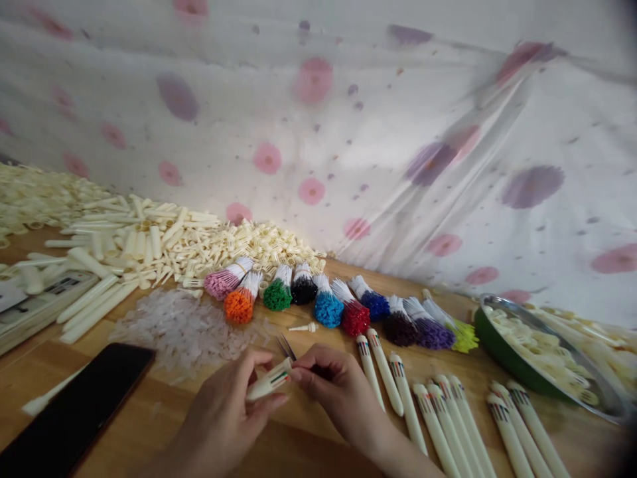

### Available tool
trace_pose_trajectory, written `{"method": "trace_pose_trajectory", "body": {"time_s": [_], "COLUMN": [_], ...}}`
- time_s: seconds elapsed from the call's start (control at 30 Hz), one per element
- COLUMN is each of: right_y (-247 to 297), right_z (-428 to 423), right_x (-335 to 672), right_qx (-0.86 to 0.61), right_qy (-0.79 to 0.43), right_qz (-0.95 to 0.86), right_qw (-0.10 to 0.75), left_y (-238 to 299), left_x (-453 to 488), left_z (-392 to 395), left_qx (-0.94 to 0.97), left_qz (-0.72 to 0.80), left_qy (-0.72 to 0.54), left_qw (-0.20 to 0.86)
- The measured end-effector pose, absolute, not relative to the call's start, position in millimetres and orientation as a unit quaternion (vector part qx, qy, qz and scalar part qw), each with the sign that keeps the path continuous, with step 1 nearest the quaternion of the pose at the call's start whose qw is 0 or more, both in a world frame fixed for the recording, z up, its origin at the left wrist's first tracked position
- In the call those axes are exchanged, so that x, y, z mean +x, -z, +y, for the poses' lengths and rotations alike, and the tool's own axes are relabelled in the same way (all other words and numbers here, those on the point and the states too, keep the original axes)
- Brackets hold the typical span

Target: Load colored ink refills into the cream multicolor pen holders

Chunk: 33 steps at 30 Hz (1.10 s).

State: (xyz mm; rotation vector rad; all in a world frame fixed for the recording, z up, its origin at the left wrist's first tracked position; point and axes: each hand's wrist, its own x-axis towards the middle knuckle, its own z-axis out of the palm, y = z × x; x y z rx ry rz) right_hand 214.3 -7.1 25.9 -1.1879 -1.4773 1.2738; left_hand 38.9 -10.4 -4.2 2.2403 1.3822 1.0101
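In my left hand [233,405] is a short cream pen barrel section [269,383] with slots, tilted up to the right; small green, red and dark pieces show in the slots. My right hand [336,392] is closed, thumb and forefinger pinched at the barrel's right end; what lies between those fingertips is hidden. Two thin metallic prongs [285,346], like tweezer tips, point up beside the right forefinger; whether the hand holds them I cannot tell. Just beyond the hands lies a small cream pointed part [303,327].
Bundles of coloured refills, such as the red bundle [355,315], line the back. Translucent pieces [179,332] and cream parts [149,239] are heaped left. A black phone [79,411] lies front left. Several multicolour pens [411,401] and a green-sided bowl [517,368] of parts are right.
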Motion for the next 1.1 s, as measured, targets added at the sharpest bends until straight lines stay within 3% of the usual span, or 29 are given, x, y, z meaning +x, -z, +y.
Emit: {"method": "trace_pose_trajectory", "body": {"time_s": [0.13,0.23,0.37,0.83,0.97,1.1], "right_y": [-27,-37,-52,-67,-68,-62], "right_z": [2,32,90,149,156,159], "right_x": [222,234,246,224,221,217], "right_qx": [-0.481,-0.605,-0.693,-0.637,-0.605,-0.572], "right_qy": [-0.414,-0.190,-0.087,-0.035,-0.013,0.026], "right_qz": [-0.672,-0.720,-0.691,-0.745,-0.760,-0.788], "right_qw": [0.381,0.281,0.187,-0.193,-0.239,-0.225], "left_y": [3,3,4,8,7,1], "left_x": [35,29,25,23,24,27], "left_z": [-11,-10,-7,-1,-4,-3], "left_qx": [0.750,0.721,0.687,0.666,0.649,0.603], "left_qz": [0.460,0.458,0.457,0.479,0.488,0.484], "left_qy": [-0.334,-0.347,-0.394,-0.387,-0.370,-0.399], "left_qw": [0.339,0.387,0.404,0.420,0.450,0.493]}}
